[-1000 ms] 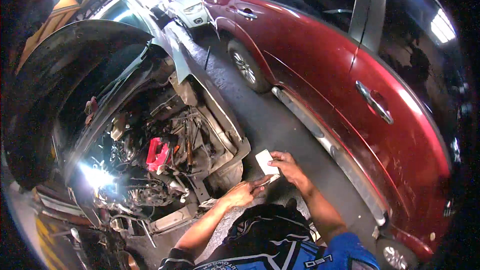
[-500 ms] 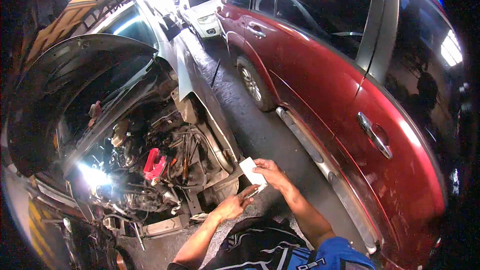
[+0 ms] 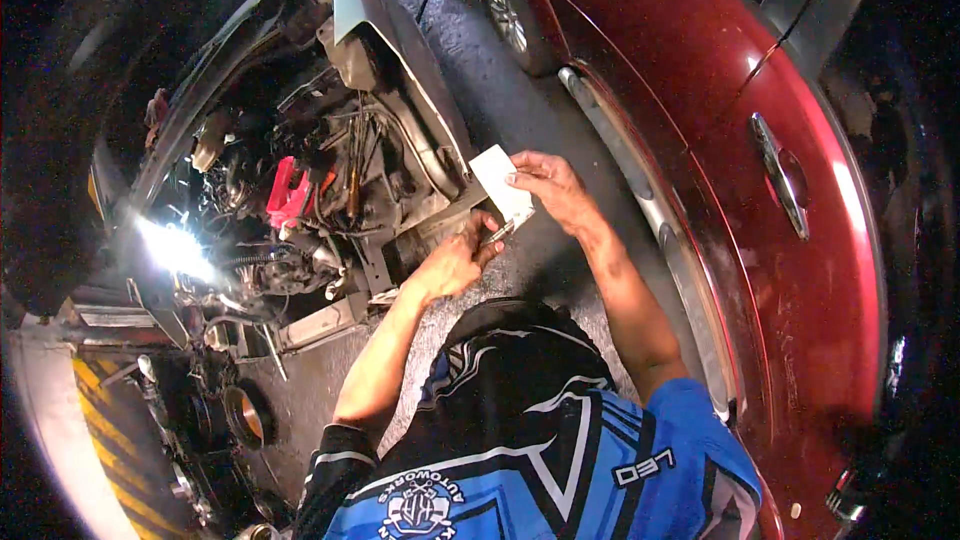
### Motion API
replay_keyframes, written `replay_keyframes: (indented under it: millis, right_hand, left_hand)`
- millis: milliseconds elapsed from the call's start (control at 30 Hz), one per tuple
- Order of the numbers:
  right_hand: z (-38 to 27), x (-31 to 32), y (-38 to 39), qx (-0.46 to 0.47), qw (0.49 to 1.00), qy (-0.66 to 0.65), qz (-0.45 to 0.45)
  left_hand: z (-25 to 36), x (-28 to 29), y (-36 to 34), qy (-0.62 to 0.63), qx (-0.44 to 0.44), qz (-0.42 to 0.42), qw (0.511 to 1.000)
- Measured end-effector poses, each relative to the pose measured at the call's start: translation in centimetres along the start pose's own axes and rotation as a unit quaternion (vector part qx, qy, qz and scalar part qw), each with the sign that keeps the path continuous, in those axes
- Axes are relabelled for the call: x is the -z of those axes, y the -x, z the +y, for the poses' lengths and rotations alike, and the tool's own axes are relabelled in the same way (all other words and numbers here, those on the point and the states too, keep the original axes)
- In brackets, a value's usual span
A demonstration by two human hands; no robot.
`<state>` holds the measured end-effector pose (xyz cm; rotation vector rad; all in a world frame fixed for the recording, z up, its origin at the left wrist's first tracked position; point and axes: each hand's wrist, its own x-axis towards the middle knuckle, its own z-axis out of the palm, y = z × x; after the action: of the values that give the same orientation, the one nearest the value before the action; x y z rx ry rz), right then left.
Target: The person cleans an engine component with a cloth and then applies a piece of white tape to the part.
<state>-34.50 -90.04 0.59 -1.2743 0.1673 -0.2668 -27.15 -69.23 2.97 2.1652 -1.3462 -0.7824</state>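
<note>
Held up in front of my torso is a flat white card or small box [image 3: 497, 178]; its exact kind does not show. My right hand [image 3: 555, 188] is closed on its right edge, thumb on the near face. My left hand [image 3: 452, 262] is pinched round a small, slim metallic piece [image 3: 500, 234] at the card's lower end. Its kind is too small to make out, and I cannot tell whether it touches the card. Both hands are just beyond the front corner of the open engine bay [image 3: 385, 155].
A red car [image 3: 660, 110] with a side step [image 3: 655, 220] stands close on my right. In the engine bay lie a red plastic piece [image 3: 289, 192] and a bright work light [image 3: 175, 248]. Removed parts [image 3: 215, 410] stand on the floor at lower left, near yellow-black stripes [image 3: 115, 440].
The view has tilted downward, so the hands and engine bay appear higher and more of my shirt shows. Both hands keep their holds; the card is still between them.
</note>
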Motion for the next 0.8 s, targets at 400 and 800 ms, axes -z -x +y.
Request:
replay_keyframes:
  millis: [400,800]
  right_hand:
    - [1.1,0.4,7.4,-0.008,0.994,0.112,-0.011]
    - [6.9,3.1,8.1,-0.121,0.946,0.294,-0.062]
  left_hand:
    - [0.3,2.3,1.8,0.148,0.11,0.079,0.98]
    - [1.4,3.2,3.5,0.123,-0.005,0.049,0.991]
